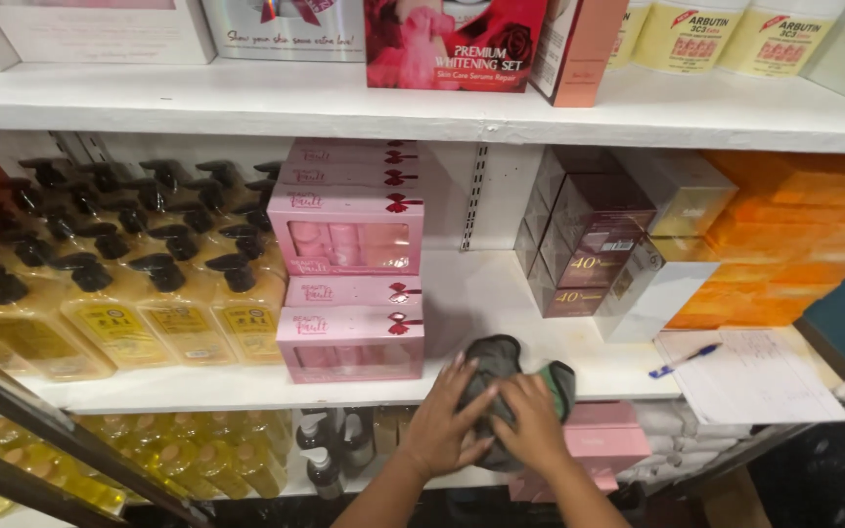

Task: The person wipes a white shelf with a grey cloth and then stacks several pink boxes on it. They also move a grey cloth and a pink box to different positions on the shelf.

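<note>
Both hands, left hand (445, 418) and right hand (530, 422), are pressing a dark cloth (497, 376) in a closed grip on the white shelf (481, 293), risking nudging the pink gift boxes (350, 342) just left of the grip.

White shelf (481, 293): yellow pump bottles (149, 293), pink gift boxes (349, 342), dark cloth (506, 391), paper (750, 376), seemingly a blue pen (685, 360).

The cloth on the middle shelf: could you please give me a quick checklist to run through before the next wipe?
1. Both hands on cloth: left hand and right hand press it. Ok.
2. Cloth flat: bunched up. Not ok.
3. Bare shelf behind cloth: free. Ok.
4. Pink boxes apart from cloth: small gap. Ok.
5. Pen and paper lie on shelf to the right. Not ok.
6. Shelf dirt: cannot tell.
</note>
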